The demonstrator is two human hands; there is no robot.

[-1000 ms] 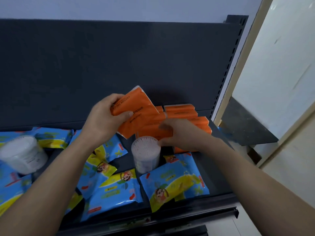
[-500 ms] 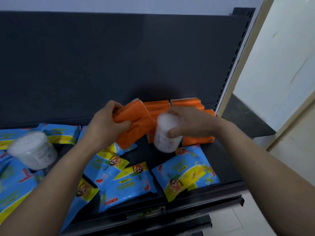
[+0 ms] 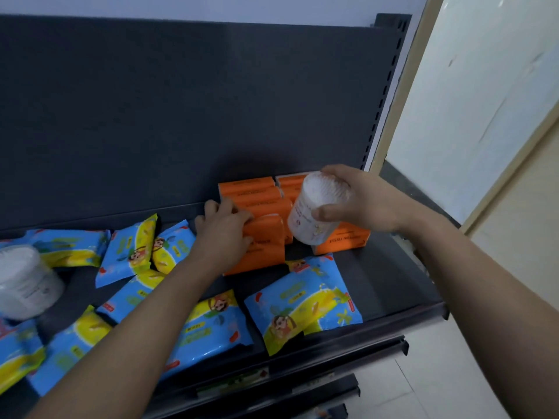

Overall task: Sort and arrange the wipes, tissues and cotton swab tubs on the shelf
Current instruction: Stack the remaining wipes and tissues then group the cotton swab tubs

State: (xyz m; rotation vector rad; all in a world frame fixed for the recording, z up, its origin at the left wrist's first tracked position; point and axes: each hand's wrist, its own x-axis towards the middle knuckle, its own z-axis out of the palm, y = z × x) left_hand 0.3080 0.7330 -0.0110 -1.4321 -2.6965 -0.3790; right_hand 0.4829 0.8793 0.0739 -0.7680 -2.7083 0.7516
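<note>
Head view, shelf (image 3: 390, 285) seen from above.

Change over the last second: the right hand (image 3: 367, 201), which a second ago rested low by the orange stack, has since closed on the cotton swab tub (image 3: 316, 213) that stood in front and raised it. Tub is now clear of the shelf, tilted, swab ends toward 12 o'clock, thumb on the near wall and fingers wrapped over the far side.

The left hand (image 3: 225, 234) has brought its orange tissue pack (image 3: 266, 247) down from mid-air. Pack now stands at the front of the tissue stack (image 3: 251, 195), at about 1 o'clock on the shelf; the hand lies pressed over its left end, fingers together. Whether the pack is released cannot be told.

Blue wipes packs (image 3: 302, 313) lie scattered from 6 to 9 o'clock, unsorted. A second swab tub (image 3: 24, 282) lies at 9 o'clock.

Judgement: tissues are nearly grouped. The lifted tub probably belongs with the other tub; wipes remain to be done.
</note>
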